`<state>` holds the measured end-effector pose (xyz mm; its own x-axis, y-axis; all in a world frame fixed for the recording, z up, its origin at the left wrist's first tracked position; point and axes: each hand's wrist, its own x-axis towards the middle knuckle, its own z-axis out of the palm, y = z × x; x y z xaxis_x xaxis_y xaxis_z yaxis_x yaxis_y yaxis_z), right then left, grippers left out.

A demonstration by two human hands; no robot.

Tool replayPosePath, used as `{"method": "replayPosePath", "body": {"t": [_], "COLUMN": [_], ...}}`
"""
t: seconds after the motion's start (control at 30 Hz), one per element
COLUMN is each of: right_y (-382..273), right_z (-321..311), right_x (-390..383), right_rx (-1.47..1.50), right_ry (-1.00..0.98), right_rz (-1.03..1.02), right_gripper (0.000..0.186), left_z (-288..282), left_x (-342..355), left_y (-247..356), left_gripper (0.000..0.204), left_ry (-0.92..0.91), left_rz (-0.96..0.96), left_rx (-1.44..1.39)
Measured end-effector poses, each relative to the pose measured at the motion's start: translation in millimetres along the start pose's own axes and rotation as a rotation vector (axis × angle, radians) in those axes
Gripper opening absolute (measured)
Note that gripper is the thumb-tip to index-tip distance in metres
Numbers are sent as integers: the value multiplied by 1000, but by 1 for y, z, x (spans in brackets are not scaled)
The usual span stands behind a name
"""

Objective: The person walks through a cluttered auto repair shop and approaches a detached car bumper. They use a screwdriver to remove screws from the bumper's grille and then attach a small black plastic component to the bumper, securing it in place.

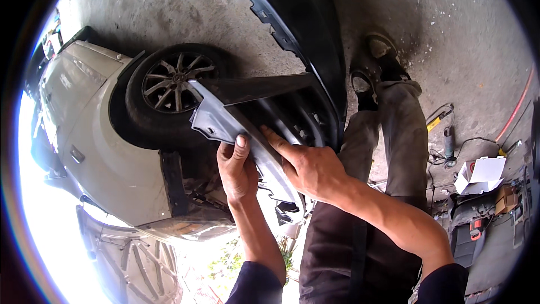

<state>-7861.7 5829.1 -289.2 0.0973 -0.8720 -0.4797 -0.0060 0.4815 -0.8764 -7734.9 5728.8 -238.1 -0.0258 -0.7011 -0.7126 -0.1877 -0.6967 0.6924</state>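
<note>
Panel (pixel 323 50): left of the legs (pixel 399 141); I'd guess light, springy, slick.
Left hand (pixel 237 174): pinching its edge.
Right hand (pixel 315 171): resting against it; grip unclear to me.
Hold: folded rim (pixel 244 125), sparing tabs (pixel 278 36).

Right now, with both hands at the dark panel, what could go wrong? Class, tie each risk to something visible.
1. The dark panel extends well past the left hand and right hand, so it might swing or tip.
2. Both hands are bare against its edges, which could scrape them.
3. A corded tool lies right of the legs; a sideways step might catch it.
</note>
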Motion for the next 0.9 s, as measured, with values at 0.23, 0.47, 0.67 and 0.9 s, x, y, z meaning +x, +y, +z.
{"method": "replayPosePath", "body": {"t": [0.23,0.47,0.67,0.9], "right_y": [-1,-5,-4,-9], "right_z": [8,16,20,12], "right_x": [5,8,7,6], "right_rx": [-46,-69,-53,-14], "right_ry": [60,73,91,49], "right_rz": [-34,-44,-48,8], "right_gripper": [64,66,66,65], "left_z": [12,6,1,7], "left_x": [-1,2,7,4], "left_y": [-1,-2,0,1], "left_gripper": [30,29,32,38], "left_ry": [108,114,86,94], "left_rz": [83,109,72,75], "left_rx": [117,1,-43,120]}}
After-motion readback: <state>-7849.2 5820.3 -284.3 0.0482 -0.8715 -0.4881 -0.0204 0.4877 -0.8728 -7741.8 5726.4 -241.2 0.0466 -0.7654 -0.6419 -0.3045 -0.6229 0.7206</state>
